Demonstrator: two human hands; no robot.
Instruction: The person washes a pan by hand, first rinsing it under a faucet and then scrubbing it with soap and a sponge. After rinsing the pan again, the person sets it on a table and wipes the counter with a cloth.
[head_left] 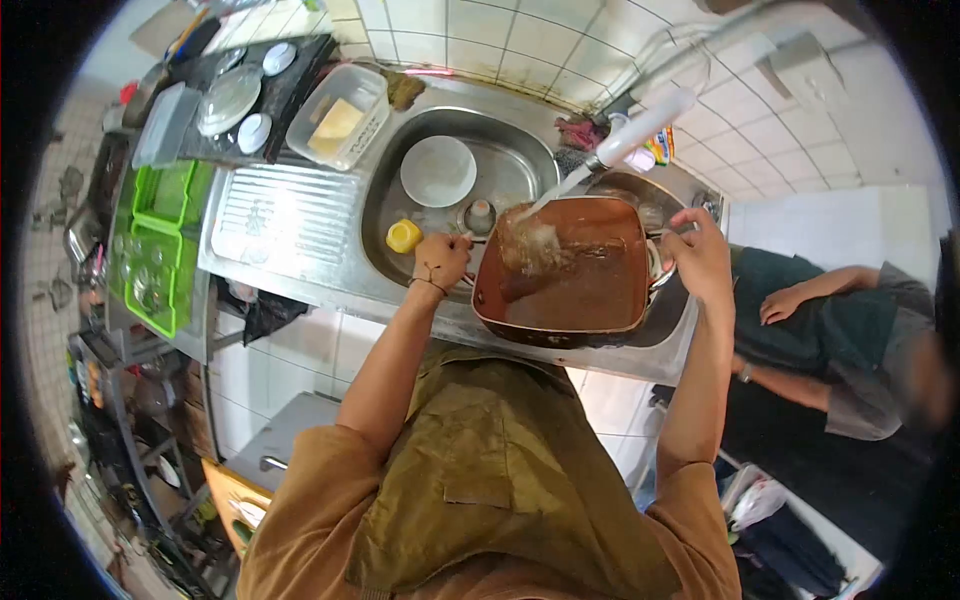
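Note:
A square copper-brown pan (603, 290) sits over the right part of the sink, and water from the tap (625, 140) splashes into its far left corner. Brownish water covers part of its bottom. My left hand (443, 262) is closed at the pan's left side, around its handle, which is mostly hidden. On the opposite side, my right hand (703, 258) has its fingers closed at the right handle (655, 262). Left of the pan, the sink basin (380, 200) holds a white bowl (438, 171) and a small yellow cup-like thing (403, 236).
A clear plastic tub (338, 118) with a yellow block inside stands behind the ribbed drainboard (262, 215). Green baskets (150, 275) with glassware are at far left. Another person (830, 325) in a dark apron stands close on the right. A tiled wall (540, 45) rises behind the sink.

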